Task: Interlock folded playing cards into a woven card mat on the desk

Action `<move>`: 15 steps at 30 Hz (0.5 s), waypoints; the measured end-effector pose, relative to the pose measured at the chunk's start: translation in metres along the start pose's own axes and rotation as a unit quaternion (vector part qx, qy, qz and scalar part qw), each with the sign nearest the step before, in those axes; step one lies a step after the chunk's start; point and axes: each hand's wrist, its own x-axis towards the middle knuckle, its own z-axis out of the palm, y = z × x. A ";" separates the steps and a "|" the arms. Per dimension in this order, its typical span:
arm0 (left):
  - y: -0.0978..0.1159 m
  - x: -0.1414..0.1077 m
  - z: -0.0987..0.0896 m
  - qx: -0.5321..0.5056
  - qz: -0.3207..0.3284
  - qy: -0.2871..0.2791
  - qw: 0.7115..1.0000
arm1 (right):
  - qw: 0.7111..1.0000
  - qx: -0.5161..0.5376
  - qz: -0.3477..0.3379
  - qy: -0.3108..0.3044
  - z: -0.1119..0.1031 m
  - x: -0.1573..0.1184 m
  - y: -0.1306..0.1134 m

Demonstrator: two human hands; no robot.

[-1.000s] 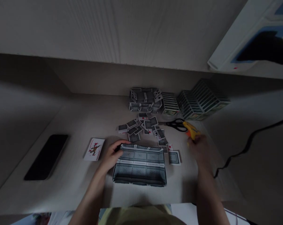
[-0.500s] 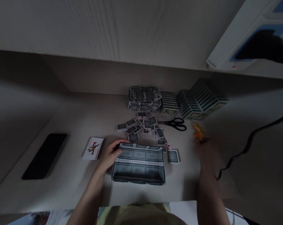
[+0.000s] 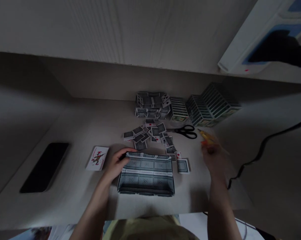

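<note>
The left hand (image 3: 113, 166) clasps with curled fingers (image 3: 123, 152) the rim of a light, fragile playing-card box (image 3: 145, 175), best held by its long walls, just right of the joker card (image 3: 97, 158); the right hand (image 3: 214, 158) blurs beside a yellow glue gun (image 3: 207, 138), its fingers unreadable.

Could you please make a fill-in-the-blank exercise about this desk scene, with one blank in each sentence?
The face-up card beside the box built from playing cards shows a ____.
The left hand grips the box rim near its far ____ corner.
The scissors have ____ handles.
The right hand is just below a blurred ____ glue gun.

Missing words: joker; left; black; yellow.
</note>
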 end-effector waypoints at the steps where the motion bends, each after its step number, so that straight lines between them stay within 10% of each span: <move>1: -0.001 0.000 0.000 -0.002 0.002 0.001 1.000 | 1.000 0.020 -0.002 -0.021 0.002 -0.003 -0.003; 6: -0.004 0.000 0.000 -0.010 0.002 0.001 1.000 | 0.992 0.081 -0.038 -0.090 0.019 -0.025 -0.014; 12: 0.000 -0.001 0.001 -0.010 -0.006 0.012 1.000 | 0.996 -0.066 0.021 0.060 0.017 -0.023 -0.010; 15: 0.002 -0.001 0.001 -0.008 -0.008 0.012 1.000 | 0.988 -0.130 0.066 0.042 0.006 -0.008 -0.009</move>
